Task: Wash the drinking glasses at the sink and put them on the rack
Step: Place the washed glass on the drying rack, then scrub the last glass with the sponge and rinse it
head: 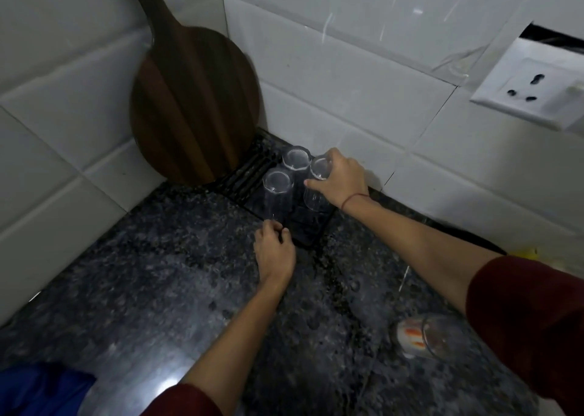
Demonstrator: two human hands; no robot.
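Three clear drinking glasses stand upside down on a black slatted rack [246, 175] in the counter's corner. My right hand [339, 181] grips the right glass [316, 191] around its side. My left hand [275, 251] holds the lower part of the near-left glass [277, 194], fingers curled at its rim. The third glass [296, 160] stands at the back, untouched. Another glass [429, 336] with orange marks lies on its side on the counter at the lower right, under my right arm.
A dark round wooden board [192, 105] leans in the tiled corner behind the rack. A white wall socket [531, 90] sits at the upper right. The counter [158, 273] is dark speckled granite. Blue cloth [41, 390] shows at the bottom left.
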